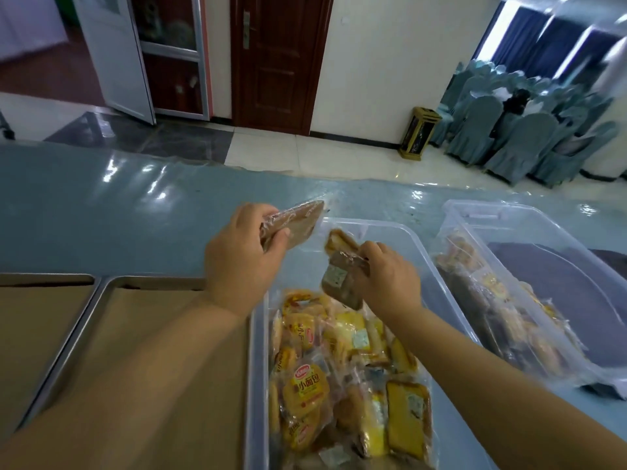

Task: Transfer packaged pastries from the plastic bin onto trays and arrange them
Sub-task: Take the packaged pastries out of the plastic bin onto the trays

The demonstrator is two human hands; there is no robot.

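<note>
A clear plastic bin sits in front of me, its near half holding several yellow and brown packaged pastries. My left hand is above the bin's far left corner, gripping a flat brown pastry in clear wrap. My right hand hovers over the bin's middle, pinching a dark brown wrapped pastry, with a golden one just behind it. Two metal trays lined with brown paper lie to the left: one beside the bin, another at the far left.
A second clear bin with more pastries along its left wall stands to the right on the blue, plastic-covered table. Beyond the table are a tiled floor, a wooden door, a gold waste bin and covered chairs.
</note>
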